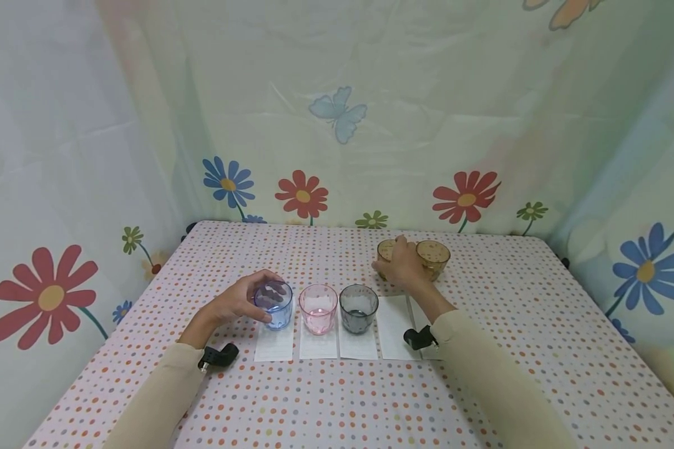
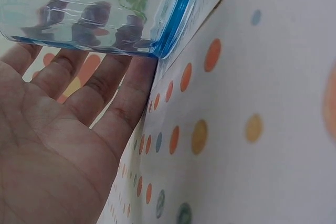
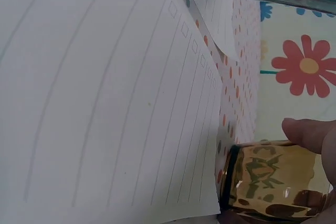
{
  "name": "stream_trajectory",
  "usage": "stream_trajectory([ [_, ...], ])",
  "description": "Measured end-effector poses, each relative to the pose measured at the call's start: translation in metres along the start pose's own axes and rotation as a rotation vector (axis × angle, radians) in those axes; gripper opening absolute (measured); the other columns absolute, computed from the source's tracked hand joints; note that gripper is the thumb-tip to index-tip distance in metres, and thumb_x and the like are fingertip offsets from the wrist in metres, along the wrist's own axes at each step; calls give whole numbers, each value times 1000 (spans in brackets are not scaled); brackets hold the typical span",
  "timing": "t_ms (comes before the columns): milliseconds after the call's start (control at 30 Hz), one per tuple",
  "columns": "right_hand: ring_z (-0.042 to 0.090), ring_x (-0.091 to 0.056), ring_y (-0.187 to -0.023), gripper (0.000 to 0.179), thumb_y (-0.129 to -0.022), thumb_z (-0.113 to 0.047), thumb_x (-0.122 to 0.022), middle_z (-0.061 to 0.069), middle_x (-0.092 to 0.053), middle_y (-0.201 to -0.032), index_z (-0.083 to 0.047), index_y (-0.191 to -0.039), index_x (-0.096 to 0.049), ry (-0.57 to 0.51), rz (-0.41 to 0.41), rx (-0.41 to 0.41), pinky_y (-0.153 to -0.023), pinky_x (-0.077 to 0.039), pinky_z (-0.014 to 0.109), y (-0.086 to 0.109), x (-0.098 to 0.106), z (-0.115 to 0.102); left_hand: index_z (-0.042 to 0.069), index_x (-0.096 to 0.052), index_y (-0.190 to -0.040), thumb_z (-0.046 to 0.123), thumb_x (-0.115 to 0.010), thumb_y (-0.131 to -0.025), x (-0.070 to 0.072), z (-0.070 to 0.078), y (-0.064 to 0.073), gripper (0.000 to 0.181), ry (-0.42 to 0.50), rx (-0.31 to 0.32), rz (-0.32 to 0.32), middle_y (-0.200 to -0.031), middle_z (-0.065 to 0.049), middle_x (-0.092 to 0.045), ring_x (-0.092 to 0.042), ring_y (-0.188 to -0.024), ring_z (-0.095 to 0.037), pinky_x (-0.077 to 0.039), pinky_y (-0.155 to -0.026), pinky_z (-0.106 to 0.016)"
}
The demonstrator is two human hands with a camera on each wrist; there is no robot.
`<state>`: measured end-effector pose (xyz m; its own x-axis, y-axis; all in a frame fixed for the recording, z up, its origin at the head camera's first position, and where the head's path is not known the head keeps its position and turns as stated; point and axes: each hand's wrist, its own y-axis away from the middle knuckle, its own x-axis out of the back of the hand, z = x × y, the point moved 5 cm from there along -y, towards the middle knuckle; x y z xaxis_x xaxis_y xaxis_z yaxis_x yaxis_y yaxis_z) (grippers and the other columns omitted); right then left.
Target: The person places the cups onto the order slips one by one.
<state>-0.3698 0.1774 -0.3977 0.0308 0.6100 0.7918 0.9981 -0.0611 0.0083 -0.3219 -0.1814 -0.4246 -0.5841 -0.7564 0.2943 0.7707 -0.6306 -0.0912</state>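
A blue-tinted glass (image 1: 281,315) stands upright on a lined paper slip, and my left hand (image 1: 240,300) holds it with the thumb in front and fingers behind. The left wrist view shows the fingers spread behind its clear wall. Farther back, my right hand (image 1: 405,269) grips the left one of two amber glasses (image 1: 384,251), hiding much of it. In the right wrist view the thumb (image 3: 307,132) lies along the amber wall. The second amber glass (image 1: 435,257) stands close beside that hand. Between the hands, a pink glass (image 1: 318,313) and a grey glass (image 1: 359,313) stand upright side by side.
Lined paper slips (image 1: 393,325) lie in a row, with the blue, pink and grey glasses on the three left ones. The right forearm reaches over the right end of the row. A dotted cloth (image 1: 303,405) covers the table, and a flowered curtain (image 1: 382,149) hangs behind it.
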Motion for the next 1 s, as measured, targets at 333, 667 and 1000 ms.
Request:
stream_trajectory([
  [333, 52, -38, -137, 95, -95, -35, -69, 36, -21, -157, 2, -159, -10, 10, 13, 10, -106, -40, 63, 2, 0, -3, 0, -49, -138, 2, -85, -68, 2, 3, 2, 78, 21, -18, -2, -135, -24, -55, -54, -124, -39, -50, -100, -34],
  [667, 54, -40, -134, 95, -95, -36, -68, 37, -20, -156, 3, -159, -9, 32, 21, -7, -104, -41, 65, 4, 3, -1, 3, -49, -139, 4, -85, -69, 1, 4, -4, 78, 1, -10, -11, -137, -21, -54, -52, -125, -38, -49, -102, -36],
  [1000, 54, -34, -139, 97, -97, -37, -66, 36, -12, -160, 1, -160, -3, 16, -10, -5, -107, -38, 65, 7, -2, -1, 1, -48, -139, 6, -85, -71, 0, 0, 4, 78, 10, 2, -13, -137, -23, -53, -51, -126, -40, -49, -102, -38],
])
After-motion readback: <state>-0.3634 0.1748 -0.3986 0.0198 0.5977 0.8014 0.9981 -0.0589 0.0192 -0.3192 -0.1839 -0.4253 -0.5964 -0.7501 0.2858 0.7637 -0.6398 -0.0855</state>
